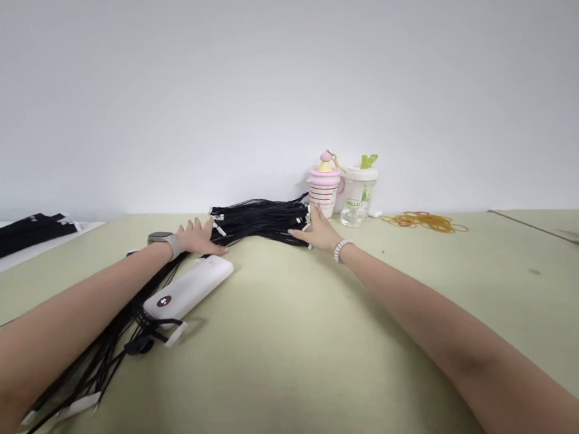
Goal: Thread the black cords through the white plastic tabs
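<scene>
A bundle of black cables with white ends [260,220] lies at the far side of the pale green table [300,350], against the wall. My left hand [198,239], a watch on its wrist, rests flat with fingers spread at the bundle's left end. My right hand [318,231], a bead bracelet on its wrist, touches the bundle's right end with fingers stretched out. Neither hand grips anything. More black cables [95,363] trail from under my left arm toward the near left edge.
A white power bank [187,288] lies on the cables near my left forearm. A pink cup [324,186] and a clear green-lidded cup [358,195] stand by the wall. Yellow rubber bands [425,220] lie to the right. Other black cables [15,235] sit far left.
</scene>
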`<state>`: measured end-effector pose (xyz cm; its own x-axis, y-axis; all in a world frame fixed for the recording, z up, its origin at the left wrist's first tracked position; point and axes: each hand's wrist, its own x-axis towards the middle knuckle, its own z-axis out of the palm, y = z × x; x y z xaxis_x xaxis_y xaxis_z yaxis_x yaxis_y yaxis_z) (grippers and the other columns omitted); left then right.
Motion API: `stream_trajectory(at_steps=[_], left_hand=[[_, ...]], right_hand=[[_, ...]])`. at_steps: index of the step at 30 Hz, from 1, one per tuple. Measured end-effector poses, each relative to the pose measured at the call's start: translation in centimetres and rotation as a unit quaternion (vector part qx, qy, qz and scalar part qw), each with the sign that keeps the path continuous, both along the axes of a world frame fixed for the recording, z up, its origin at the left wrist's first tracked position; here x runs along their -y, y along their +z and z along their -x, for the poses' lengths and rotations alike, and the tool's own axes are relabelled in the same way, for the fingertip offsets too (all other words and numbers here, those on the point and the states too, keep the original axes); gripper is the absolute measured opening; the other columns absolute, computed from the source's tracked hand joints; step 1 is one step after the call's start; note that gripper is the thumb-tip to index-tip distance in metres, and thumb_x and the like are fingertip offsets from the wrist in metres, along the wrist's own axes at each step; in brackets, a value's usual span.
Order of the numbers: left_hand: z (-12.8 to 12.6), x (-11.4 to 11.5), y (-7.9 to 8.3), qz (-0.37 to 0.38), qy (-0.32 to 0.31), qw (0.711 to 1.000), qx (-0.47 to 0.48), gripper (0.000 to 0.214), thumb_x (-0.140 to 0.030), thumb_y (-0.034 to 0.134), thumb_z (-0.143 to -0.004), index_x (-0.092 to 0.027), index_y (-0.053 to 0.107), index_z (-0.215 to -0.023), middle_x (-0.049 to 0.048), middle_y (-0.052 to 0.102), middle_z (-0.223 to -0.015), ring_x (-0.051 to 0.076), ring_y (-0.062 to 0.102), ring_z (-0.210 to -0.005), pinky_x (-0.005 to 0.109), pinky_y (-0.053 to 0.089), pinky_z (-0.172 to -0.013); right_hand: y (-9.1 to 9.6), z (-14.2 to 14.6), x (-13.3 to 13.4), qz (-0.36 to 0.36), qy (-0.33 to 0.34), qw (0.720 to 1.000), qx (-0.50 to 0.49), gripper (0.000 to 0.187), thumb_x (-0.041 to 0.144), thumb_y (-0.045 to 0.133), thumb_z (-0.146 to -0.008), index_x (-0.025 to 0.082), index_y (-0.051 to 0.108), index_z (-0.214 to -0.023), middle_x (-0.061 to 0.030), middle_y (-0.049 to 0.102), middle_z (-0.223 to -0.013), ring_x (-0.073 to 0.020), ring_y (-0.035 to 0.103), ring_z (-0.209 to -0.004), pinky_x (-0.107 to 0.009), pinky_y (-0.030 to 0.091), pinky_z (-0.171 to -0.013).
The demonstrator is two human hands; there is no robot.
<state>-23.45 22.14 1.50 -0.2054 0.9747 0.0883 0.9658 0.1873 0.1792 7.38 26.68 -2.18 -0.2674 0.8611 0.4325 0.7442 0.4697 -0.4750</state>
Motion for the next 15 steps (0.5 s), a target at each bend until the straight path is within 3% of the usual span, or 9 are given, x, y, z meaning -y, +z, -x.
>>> stream_trajectory(at_steps=[2,4,7,11,15], left_hand=[[1.2,0.5,0.0,0.027,-0.017,0.999,-0.024,0.118,-0.069,0.062,-0.039,-0.015,0.022,-0.136,0.0222,0.022,-0.139,0.044,0.014,-0.126,0.056,0.014,-0.098],[2.1,0.3,0.0,0.027,-0.024,0.998,-0.050,0.123,-0.066,0.065,-0.035,-0.013,0.019,-0.137,0.0234,0.018,-0.140,0.044,0.011,-0.127,0.056,0.008,-0.099],[2.6,-0.6,-0.4,0.006,-0.026,0.996,-0.086,0.123,-0.060,0.068,-0.035,-0.010,0.020,-0.136,0.0241,0.013,-0.141,0.043,0.004,-0.128,0.055,-0.001,-0.100],[1.7,-1.2,-1.5,-0.039,-0.043,0.992,-0.112,0.102,-0.063,0.052,-0.060,-0.010,0.014,-0.137,0.0205,0.011,-0.143,0.037,0.002,-0.130,0.051,-0.002,-0.101],[0.0,-1.4,-1.4,-0.070,-0.045,0.989,-0.126,0.096,-0.061,0.050,-0.065,-0.010,0.014,-0.137,0.0202,0.008,-0.143,0.034,-0.002,-0.131,0.049,-0.005,-0.102]], right_hand=[[-0.9,-0.3,0.4,0.019,0.001,0.999,0.037,0.101,0.056,0.061,-0.062,0.014,0.008,-0.137,-0.0148,0.005,-0.143,-0.0289,0.008,-0.130,-0.041,0.016,-0.105],[-1.5,-0.2,0.4,0.036,-0.008,0.997,0.068,0.104,0.058,0.059,-0.063,0.012,0.004,-0.138,-0.0160,0.002,-0.143,-0.0303,0.004,-0.130,-0.043,0.012,-0.105],[-1.8,0.0,-0.2,0.045,-0.029,0.994,0.097,0.087,0.053,0.051,-0.074,0.015,0.007,-0.138,-0.0148,0.003,-0.143,-0.0320,0.007,-0.129,-0.050,0.011,-0.103],[-1.7,0.0,-0.9,0.041,-0.046,0.991,0.116,0.061,0.042,0.046,-0.082,0.022,0.021,-0.134,-0.0093,0.013,-0.142,-0.0307,0.018,-0.126,-0.055,0.016,-0.099],[-1.8,-0.3,-0.9,0.031,-0.042,0.990,0.132,0.054,0.040,0.045,-0.083,0.021,0.028,-0.131,-0.0094,0.024,-0.137,-0.0284,0.027,-0.123,-0.054,0.021,-0.098]])
